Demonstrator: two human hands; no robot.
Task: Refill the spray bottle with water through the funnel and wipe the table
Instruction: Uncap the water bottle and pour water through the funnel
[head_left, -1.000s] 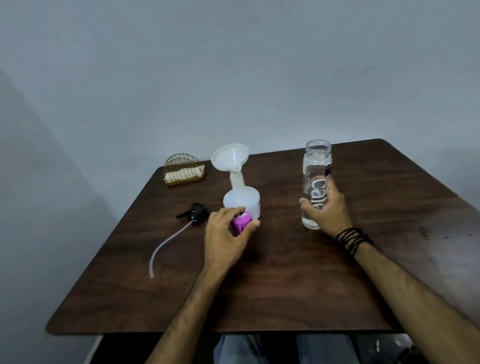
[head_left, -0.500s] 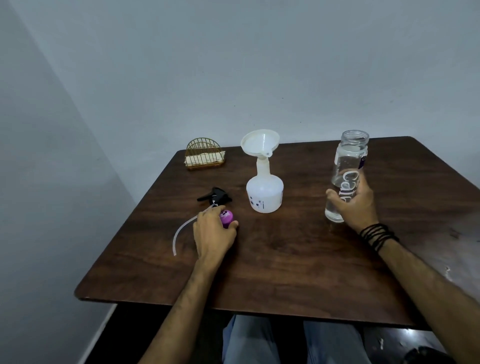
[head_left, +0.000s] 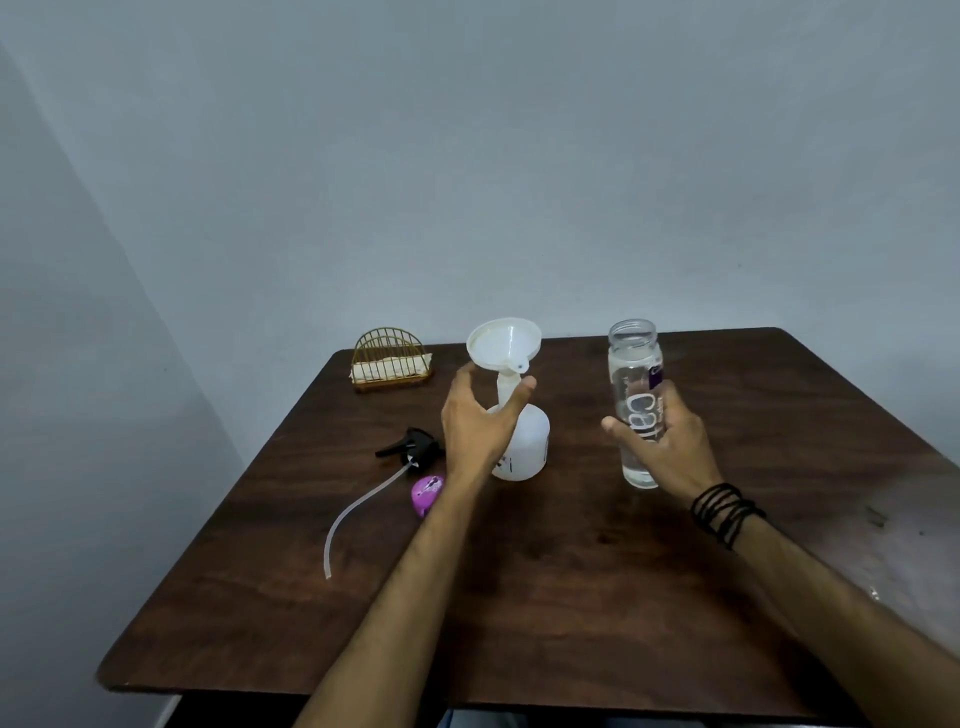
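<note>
A white spray bottle (head_left: 530, 441) stands mid-table with a white funnel (head_left: 503, 343) in its neck. My left hand (head_left: 480, 421) is open just in front of the bottle's neck, fingers spread below the funnel, holding nothing. My right hand (head_left: 662, 441) grips a clear uncapped water bottle (head_left: 635, 374), held upright and slightly above the table to the right of the funnel. The black spray head (head_left: 413, 449) with its clear tube lies on the table to the left. Beside it lies the purple cap (head_left: 427, 493).
A gold wire holder (head_left: 390, 358) with folded cloths sits at the table's (head_left: 571, 597) far left corner. The wall runs close behind the far edge. Black bands circle my right wrist. The table's near edge is at the frame's bottom.
My left hand set the purple cap down beside the spray head, let go and moved up to the spray bottle's neck. My right hand lifted the water bottle slightly.
</note>
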